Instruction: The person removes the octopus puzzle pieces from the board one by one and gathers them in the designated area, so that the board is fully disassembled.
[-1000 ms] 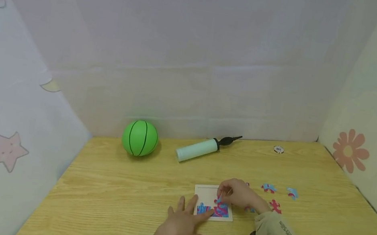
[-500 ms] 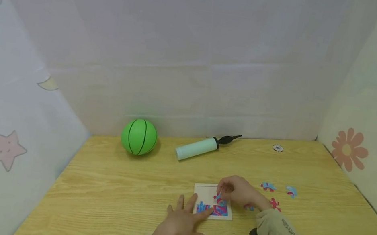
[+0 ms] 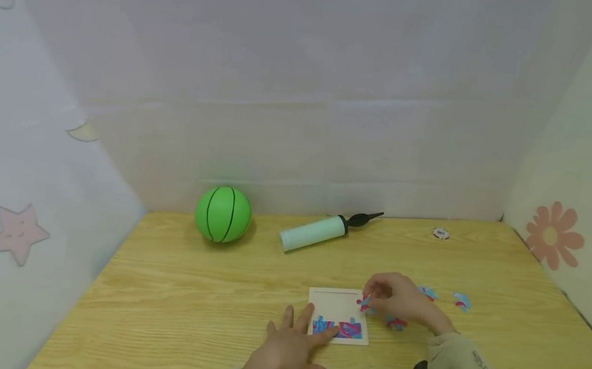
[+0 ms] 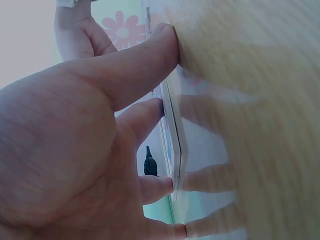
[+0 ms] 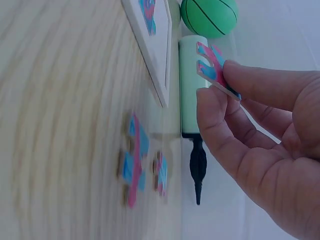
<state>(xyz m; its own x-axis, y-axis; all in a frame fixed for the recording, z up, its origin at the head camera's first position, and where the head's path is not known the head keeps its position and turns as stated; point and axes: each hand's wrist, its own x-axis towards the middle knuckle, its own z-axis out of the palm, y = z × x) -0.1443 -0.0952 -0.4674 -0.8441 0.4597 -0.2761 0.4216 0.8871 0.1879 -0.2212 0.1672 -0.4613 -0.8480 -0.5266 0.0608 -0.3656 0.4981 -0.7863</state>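
Observation:
My left hand (image 3: 286, 354) lies with fingers spread, its fingertips on the lower left of a white puzzle tray (image 3: 334, 305). Blue and pink jigsaw pieces (image 3: 350, 331) fill the tray's bottom row; the rest of its pale base shows bare. In the left wrist view, fingers (image 4: 145, 117) touch the tray's edge and the thumb points to the tabletop. My right hand (image 3: 401, 299) pinches a blue, pink and red jigsaw piece (image 5: 216, 66) between thumb and index finger, held up near the tray's right border.
Loose jigsaw pieces (image 3: 462, 301) lie right of the tray, some partly behind the right hand. Toward the back wall are a green ball (image 3: 223, 214), a pale green hand pump (image 3: 314, 233) with a black nozzle, and a round chip (image 3: 440, 233).
The right hand has moved the pinched piece from over the tray's filled row up and right to the tray's right border. The left hand stays on the tray.

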